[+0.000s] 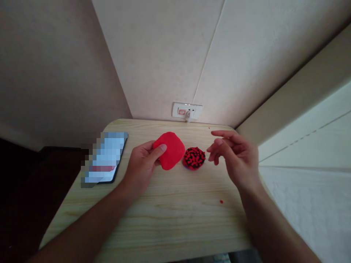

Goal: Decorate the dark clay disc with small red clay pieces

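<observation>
My left hand (145,159) pinches a flat, roundish red sheet (172,151) that looks like modelling clay, thumb on top and fingers beneath. The sheet is held up over the wooden tabletop (170,215). Just right of it on the table lies a small round disc (194,158), black with red squiggly pieces across its top. My right hand (233,153) hovers to the right of the disc, apart from it, with bent fingers spread and nothing visible between them.
A phone (109,157) with a lit, blurred screen lies at the table's left side. A small red bit (221,201) rests near the right. Behind the table, a wall socket (187,111) holds a plug. White bedding (315,208) borders the table's right.
</observation>
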Demonstrator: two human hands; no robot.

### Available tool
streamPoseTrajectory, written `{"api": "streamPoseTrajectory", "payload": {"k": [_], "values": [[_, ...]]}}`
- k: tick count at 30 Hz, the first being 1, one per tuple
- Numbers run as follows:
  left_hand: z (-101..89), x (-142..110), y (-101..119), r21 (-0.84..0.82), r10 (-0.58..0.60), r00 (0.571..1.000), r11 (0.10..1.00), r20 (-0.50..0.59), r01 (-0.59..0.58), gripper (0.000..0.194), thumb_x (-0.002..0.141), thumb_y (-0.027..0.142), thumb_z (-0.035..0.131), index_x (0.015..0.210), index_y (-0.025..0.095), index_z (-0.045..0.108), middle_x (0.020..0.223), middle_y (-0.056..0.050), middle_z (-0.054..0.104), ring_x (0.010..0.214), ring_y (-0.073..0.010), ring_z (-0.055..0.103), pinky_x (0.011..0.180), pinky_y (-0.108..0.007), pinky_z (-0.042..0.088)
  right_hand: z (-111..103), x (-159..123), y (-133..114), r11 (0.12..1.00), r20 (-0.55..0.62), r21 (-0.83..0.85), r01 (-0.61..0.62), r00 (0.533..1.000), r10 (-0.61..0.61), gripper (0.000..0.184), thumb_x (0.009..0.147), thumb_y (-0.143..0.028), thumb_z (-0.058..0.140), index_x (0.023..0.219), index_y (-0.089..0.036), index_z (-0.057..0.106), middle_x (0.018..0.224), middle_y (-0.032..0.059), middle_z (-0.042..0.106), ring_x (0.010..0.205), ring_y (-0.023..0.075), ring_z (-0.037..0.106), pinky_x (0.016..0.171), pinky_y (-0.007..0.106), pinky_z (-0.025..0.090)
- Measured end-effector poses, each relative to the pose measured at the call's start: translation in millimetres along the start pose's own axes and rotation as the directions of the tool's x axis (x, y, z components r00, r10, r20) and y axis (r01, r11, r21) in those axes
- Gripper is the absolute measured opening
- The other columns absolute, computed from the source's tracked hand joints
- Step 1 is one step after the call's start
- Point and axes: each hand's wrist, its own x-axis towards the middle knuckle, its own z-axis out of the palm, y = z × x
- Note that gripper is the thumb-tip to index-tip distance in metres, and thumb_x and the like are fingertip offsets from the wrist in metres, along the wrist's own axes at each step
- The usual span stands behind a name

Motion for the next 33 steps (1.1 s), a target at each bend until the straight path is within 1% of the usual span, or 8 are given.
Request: {"api": "streamPoseTrajectory", "payload": {"k": [3, 4, 6, 10, 14, 22, 29, 33], "values": [[-1.5, 0, -2, -0.028, 0.015, 0.998, 0.999, -0.065, -0.017, 0.019, 0.073, 0.029, 0.088, 0.084, 0.016, 0.080, 0.077, -0.002, 0.079, 0.063, -0.0147, 0.069, 0.058, -0.022, 0.056, -36, -61, 4, 0.871, -0.190, -0.476, 0.124, 0.952, -0.239, 0.011, 0.093, -0.026, 0.072, 0.103, -0.021, 0.071, 0.070, -0.0019, 0.065, 0.057, 0.0121, 0.062, 0.052, 0.023, 0.052], [-1.4, 0, -3, -0.028, 0.023, 0.995, 0.999, -0.095, -0.026, 0.018, 0.072, 0.026, 0.087, 0.085, 0.016, 0.080, 0.076, -0.002, 0.079, 0.062, -0.0147, 0.069, 0.056, -0.022, 0.055, -47, -89, 6, 0.779, -0.093, -0.603, 0.173, 0.954, -0.284, 0.013, 0.089, -0.025, 0.075, 0.099, -0.021, 0.069, 0.068, -0.0030, 0.062, 0.056, 0.0122, 0.061, 0.053, 0.023, 0.052], [0.3, -1, -4, -0.025, 0.001, 0.994, 1.000, -0.113, -0.004, 0.018, 0.075, 0.021, 0.085, 0.090, 0.013, 0.081, 0.079, -0.003, 0.080, 0.066, -0.0152, 0.069, 0.058, -0.022, 0.056, -63, -142, 12, 0.673, 0.104, -0.727, 0.136, 0.991, -0.088, 0.027, 0.085, -0.030, 0.078, 0.108, -0.020, 0.066, 0.070, -0.0028, 0.062, 0.056, 0.0138, 0.062, 0.052, 0.024, 0.054], [8.1, -3, -5, -0.028, -0.010, 0.993, 1.000, -0.113, 0.007, 0.017, 0.078, 0.015, 0.082, 0.094, 0.011, 0.080, 0.084, -0.003, 0.082, 0.081, -0.0186, 0.074, 0.071, -0.026, 0.060, -71, -189, 23, 0.630, 0.087, -0.775, 0.043, 0.995, 0.039, 0.037, 0.093, -0.028, 0.072, 0.127, -0.020, 0.061, 0.087, 0.0049, 0.069, 0.075, 0.0212, 0.072, 0.066, 0.032, 0.063], [11.0, -2, -4, -0.016, -0.004, 0.991, 1.000, -0.136, 0.001, 0.017, 0.077, 0.017, 0.084, 0.092, 0.012, 0.080, 0.082, -0.003, 0.082, 0.086, -0.0204, 0.075, 0.075, -0.028, 0.062, -72, -174, 26, 0.700, 0.143, -0.711, 0.071, 0.989, 0.044, 0.011, 0.098, -0.019, 0.063, 0.105, -0.023, 0.072, 0.091, 0.0066, 0.072, 0.080, 0.0207, 0.074, 0.067, 0.030, 0.064], [1.4, 3, -3, -0.015, -0.003, 0.986, 1.000, -0.164, 0.001, 0.020, 0.073, 0.019, 0.088, 0.091, 0.014, 0.081, 0.085, -0.003, 0.083, 0.081, -0.0184, 0.074, 0.068, -0.024, 0.060, -82, -176, 30, 0.682, 0.209, -0.688, 0.248, 0.968, -0.141, 0.013, 0.092, -0.012, 0.069, 0.098, -0.022, 0.075, 0.083, 0.0050, 0.074, 0.071, 0.0209, 0.074, 0.062, 0.029, 0.065], [-2.0, 6, -7, -0.017, -0.030, 0.984, 0.999, -0.176, 0.027, 0.016, 0.076, 0.017, 0.084, 0.091, 0.012, 0.081, 0.080, -0.002, 0.082, 0.066, -0.0136, 0.069, 0.059, -0.020, 0.055, -71, -116, 14, 0.867, -0.096, -0.480, -0.135, 0.990, 0.101, 0.007, 0.093, -0.030, 0.075, 0.096, -0.024, 0.079, 0.087, 0.0050, 0.083, 0.070, 0.0202, 0.079, 0.065, 0.027, 0.068], [-2.7, 6, -7, -0.013, -0.039, 0.982, 0.999, -0.184, 0.037, 0.019, 0.073, 0.020, 0.087, 0.089, 0.013, 0.081, 0.079, -0.002, 0.082, 0.067, -0.0142, 0.070, 0.060, -0.020, 0.056, -55, -51, 1, 0.958, -0.150, -0.243, -0.151, 0.982, 0.117, 0.015, 0.081, -0.030, 0.087, 0.094, -0.024, 0.082, 0.082, 0.0049, 0.082, 0.066, 0.0188, 0.076, 0.060, 0.028, 0.067]]}}
